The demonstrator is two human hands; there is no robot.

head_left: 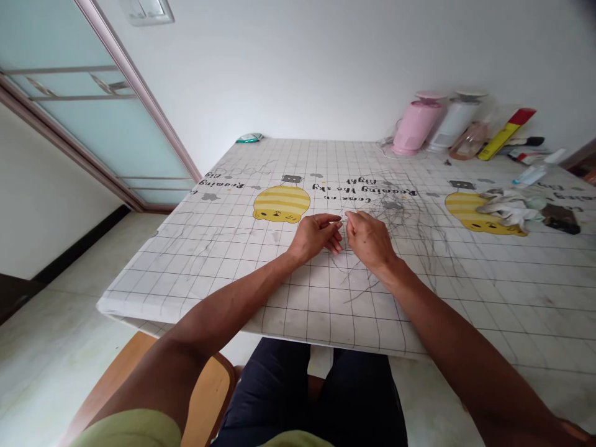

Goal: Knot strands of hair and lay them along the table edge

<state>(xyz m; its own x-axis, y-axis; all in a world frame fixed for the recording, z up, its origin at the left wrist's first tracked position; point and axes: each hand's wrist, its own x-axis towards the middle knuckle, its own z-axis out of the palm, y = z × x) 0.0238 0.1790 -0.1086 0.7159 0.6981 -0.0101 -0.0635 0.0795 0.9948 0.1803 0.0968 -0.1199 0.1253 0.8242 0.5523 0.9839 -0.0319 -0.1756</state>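
Observation:
My left hand and my right hand are close together over the middle of the table, fingertips nearly meeting. Both are closed in a pinch. Thin dark strands, like thread or fine wire, trail out just below the fingers and seem to run into them; the pinched ends are too fine to see clearly. A loose tangle of the same strands spreads across the cloth beyond and right of my right hand. More strands lie scattered at the left.
The table has a checked cloth with printed yellow bears. At the back right stand a pink cylinder, a white cylinder and a yellow-red box. A crumpled cloth lies right; a green-white packet sits at the back left.

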